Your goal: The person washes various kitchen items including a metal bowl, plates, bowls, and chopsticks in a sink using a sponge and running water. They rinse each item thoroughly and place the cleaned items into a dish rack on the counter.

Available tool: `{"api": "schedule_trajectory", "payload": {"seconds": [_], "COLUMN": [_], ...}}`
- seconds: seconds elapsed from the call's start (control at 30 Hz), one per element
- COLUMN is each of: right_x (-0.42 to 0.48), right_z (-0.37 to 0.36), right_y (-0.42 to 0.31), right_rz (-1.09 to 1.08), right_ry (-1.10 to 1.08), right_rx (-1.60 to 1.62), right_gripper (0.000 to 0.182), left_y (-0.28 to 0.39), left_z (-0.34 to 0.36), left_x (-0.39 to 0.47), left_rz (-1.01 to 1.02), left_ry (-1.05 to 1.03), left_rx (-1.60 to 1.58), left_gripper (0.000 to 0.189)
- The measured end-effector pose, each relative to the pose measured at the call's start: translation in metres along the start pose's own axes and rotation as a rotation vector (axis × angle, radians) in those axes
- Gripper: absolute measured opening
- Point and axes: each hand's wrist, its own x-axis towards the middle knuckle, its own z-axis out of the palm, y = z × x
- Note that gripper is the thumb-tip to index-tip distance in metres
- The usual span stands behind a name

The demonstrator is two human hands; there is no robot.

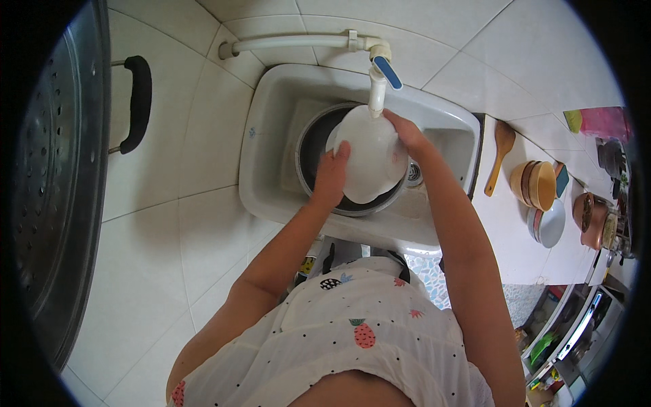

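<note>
Both hands grip a white dish with a wavy rim, apparently a plate or shallow bowl. My left hand holds its left edge, thumb on top. At the upper right edge is my right hand, its fingers partly hidden. The dish is right under the spout of a white tap with a blue lever; whether water runs cannot be made out. Below the dish, a dark-lined metal pot stands in the white ceramic sink.
A wooden spatula, stacked yellow and brown bowls and pale bowls are on the white counter at right. A copper-coloured pot is beyond them. At far left hangs a large perforated metal steamer with a black handle.
</note>
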Motion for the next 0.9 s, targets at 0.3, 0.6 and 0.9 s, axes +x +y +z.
{"api": "schedule_trajectory", "payload": {"seconds": [0.3,0.6,0.9], "right_x": [-0.032,-0.026,0.017], "right_z": [-0.013,0.041,0.03], "right_y": [0.066,-0.011,0.008], "right_rz": [-0.16,-0.266,-0.11], "right_ry": [-0.061,-0.439,-0.44], "right_rx": [1.287,1.37,1.272], "right_gripper": [0.047,0.047,0.043], "left_y": [0.013,0.009,0.004], "left_z": [-0.051,-0.119,-0.127], "left_x": [0.023,-0.003,-0.008], "left_rz": [0.008,0.025,-0.015], "left_ry": [0.049,0.071,-0.008], "left_rx": [-0.506,-0.804,-0.95], "left_gripper": [0.051,0.042,0.04]}}
